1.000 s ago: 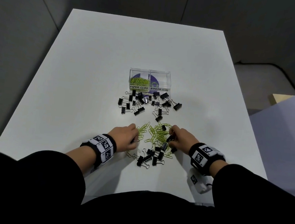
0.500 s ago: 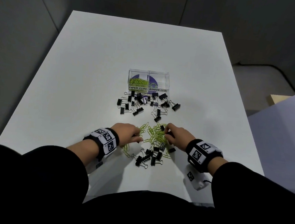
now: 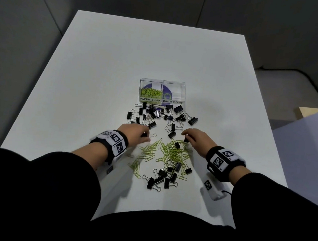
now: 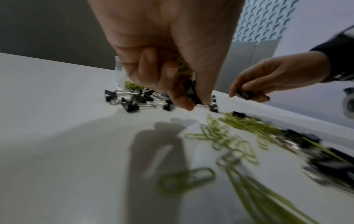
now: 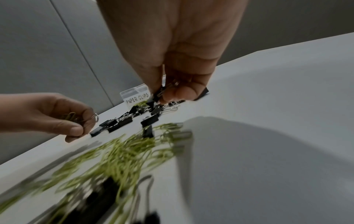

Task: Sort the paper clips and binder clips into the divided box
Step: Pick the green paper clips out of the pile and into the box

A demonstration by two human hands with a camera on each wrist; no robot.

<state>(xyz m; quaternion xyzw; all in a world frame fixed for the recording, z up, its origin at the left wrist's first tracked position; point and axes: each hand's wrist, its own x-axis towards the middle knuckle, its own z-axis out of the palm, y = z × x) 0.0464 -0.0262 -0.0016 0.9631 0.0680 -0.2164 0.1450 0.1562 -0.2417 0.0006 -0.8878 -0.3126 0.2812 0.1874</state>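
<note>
A clear divided box [image 3: 184, 88] stands mid-table; its left half, labelled PAPER CLIPS, holds green paper clips [image 3: 151, 92], and the BINDER CLIPS half looks empty. Black binder clips [image 3: 155, 113] lie scattered just in front of it. A mixed pile of green paper clips [image 3: 172, 152] and binder clips [image 3: 160, 179] lies nearer me. My left hand [image 3: 146, 136] hovers left of the pile, gripping green paper clips [image 4: 184, 68] in its curled fingers and pinching a black binder clip [image 4: 190, 92]. My right hand [image 3: 184, 137] hovers right of the pile, pinching black binder clips [image 5: 161, 91].
The white table [image 3: 100, 76] has a dark wall at its left and far edges. A pale wooden block [image 3: 307, 112] and a purple surface [image 3: 305, 152] lie off the right edge. My dark sleeves cover the near edge.
Both hands have lifted off the near pile and moved forward toward the box, each carrying clips. The pile they left is more spread out.
</note>
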